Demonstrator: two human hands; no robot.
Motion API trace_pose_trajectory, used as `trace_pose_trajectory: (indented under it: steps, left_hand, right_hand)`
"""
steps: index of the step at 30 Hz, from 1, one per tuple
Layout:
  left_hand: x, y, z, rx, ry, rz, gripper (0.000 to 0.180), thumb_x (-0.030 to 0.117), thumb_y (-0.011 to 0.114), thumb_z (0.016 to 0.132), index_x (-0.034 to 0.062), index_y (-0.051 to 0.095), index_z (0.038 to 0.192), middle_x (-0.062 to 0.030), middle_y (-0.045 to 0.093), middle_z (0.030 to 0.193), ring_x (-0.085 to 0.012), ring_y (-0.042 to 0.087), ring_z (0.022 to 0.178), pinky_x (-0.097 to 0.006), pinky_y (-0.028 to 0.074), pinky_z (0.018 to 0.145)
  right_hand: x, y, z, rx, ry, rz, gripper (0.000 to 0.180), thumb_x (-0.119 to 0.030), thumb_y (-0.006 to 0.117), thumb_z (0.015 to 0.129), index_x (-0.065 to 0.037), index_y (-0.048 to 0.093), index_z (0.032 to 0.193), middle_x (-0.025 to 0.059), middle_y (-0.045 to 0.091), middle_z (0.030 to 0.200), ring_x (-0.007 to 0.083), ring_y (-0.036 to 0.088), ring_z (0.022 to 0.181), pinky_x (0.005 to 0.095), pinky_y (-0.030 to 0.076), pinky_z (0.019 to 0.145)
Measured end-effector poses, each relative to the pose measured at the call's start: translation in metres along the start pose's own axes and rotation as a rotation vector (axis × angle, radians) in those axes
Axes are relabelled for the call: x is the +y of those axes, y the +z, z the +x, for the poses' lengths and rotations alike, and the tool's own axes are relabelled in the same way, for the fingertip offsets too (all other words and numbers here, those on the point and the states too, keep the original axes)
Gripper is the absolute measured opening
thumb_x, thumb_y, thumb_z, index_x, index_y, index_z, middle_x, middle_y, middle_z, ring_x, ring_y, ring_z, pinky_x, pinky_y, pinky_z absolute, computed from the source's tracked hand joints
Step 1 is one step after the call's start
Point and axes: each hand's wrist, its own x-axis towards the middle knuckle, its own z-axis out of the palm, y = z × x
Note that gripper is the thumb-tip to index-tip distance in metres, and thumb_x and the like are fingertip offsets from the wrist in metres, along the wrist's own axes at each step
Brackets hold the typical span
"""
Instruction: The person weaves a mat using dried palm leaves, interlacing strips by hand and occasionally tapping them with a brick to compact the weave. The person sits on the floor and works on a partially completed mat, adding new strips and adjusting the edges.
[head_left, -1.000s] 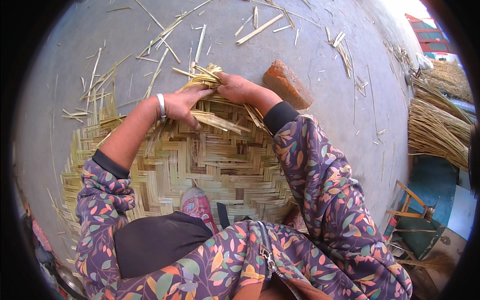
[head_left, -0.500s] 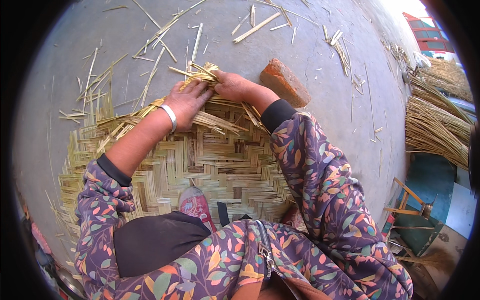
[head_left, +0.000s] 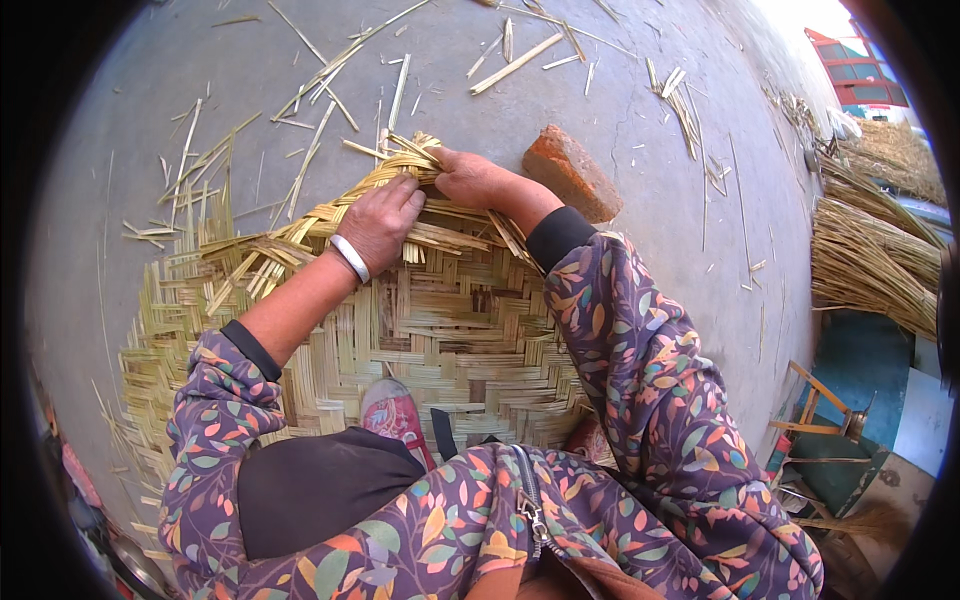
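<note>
A woven mat of split reed strips (head_left: 430,340) lies under and in front of me, in a zigzag pattern. Its far edge is folded up into a braided rim of yellowish strips (head_left: 335,205). My left hand (head_left: 382,222), with a silver bangle at the wrist, presses the rim with its fingers curled round the strips. Just right of it, my right hand (head_left: 468,180) pinches the strips at the top of the fold. Its fingertips are partly hidden behind the bundle. Loose strip ends stick out to the left of the rim.
A broken red brick (head_left: 570,175) lies on the concrete floor (head_left: 660,260) to the right of my right hand. Loose reed strips (head_left: 515,65) are scattered beyond the mat. Bundled reeds (head_left: 870,260) and a small wooden frame (head_left: 815,405) stand at the right. My shoe (head_left: 395,415) rests on the mat.
My left hand has drawn back slightly toward me, its fingers now more curled, exposing more of the braided rim. My right hand stays nearly in place.
</note>
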Motion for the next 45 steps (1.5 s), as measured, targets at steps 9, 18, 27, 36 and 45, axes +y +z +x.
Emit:
trace_pose_trajectory:
  steps: [9, 18, 27, 36, 45]
  left_hand:
    - [0.007, 0.003, 0.005, -0.001, -0.068, 0.102, 0.046, 0.005, 0.054, 0.084, 0.0053, 0.060, 0.130, -0.0186, 0.061, 0.132, -0.0347, 0.059, 0.124, -0.043, 0.048, 0.102]
    - [-0.010, -0.003, 0.005, 0.009, -0.069, -0.103, 0.036, 0.005, 0.054, 0.087, 0.0039, 0.063, 0.122, -0.0186, 0.065, 0.125, -0.0348, 0.066, 0.111, -0.042, 0.054, 0.095]
    - [0.000, -0.003, 0.013, -0.102, -0.135, -0.002, 0.041, 0.003, 0.057, 0.084, 0.0075, 0.063, 0.124, -0.0124, 0.063, 0.126, -0.0316, 0.062, 0.114, -0.040, 0.053, 0.093]
    - [-0.011, -0.004, 0.014, 0.086, -0.190, -0.225, 0.032, 0.010, 0.057, 0.089, 0.0102, 0.066, 0.120, -0.0141, 0.072, 0.109, -0.0337, 0.070, 0.094, -0.043, 0.057, 0.078]
    - [-0.029, 0.001, 0.017, 0.164, -0.561, -0.516, 0.025, 0.024, 0.061, 0.097, 0.0109, 0.066, 0.118, -0.0225, 0.068, 0.083, -0.0423, 0.067, 0.078, -0.046, 0.053, 0.067]
  right_hand:
    - [-0.006, -0.006, -0.004, -0.021, 0.000, -0.002, 0.051, -0.013, 0.051, 0.090, -0.002, 0.048, 0.139, 0.0302, 0.063, 0.123, 0.0424, 0.060, 0.117, 0.0440, 0.046, 0.100]
    - [-0.008, -0.010, -0.003, -0.074, 0.008, 0.002, 0.048, -0.014, 0.050, 0.091, 0.000, 0.050, 0.137, 0.0294, 0.064, 0.123, 0.0417, 0.060, 0.117, 0.0434, 0.045, 0.101]
    - [-0.013, -0.016, -0.006, -0.086, 0.007, -0.023, 0.046, -0.015, 0.051, 0.092, 0.000, 0.051, 0.136, 0.0290, 0.064, 0.121, 0.0416, 0.061, 0.116, 0.0430, 0.046, 0.100]
    - [0.006, -0.011, 0.006, -0.105, -0.024, 0.095, 0.041, -0.017, 0.055, 0.093, -0.001, 0.057, 0.130, 0.0243, 0.068, 0.117, 0.0355, 0.065, 0.111, 0.0410, 0.048, 0.095]
    - [0.010, -0.016, 0.005, -0.111, 0.006, 0.150, 0.041, -0.018, 0.056, 0.092, -0.005, 0.059, 0.131, 0.0221, 0.069, 0.118, 0.0335, 0.065, 0.110, 0.0402, 0.048, 0.096]
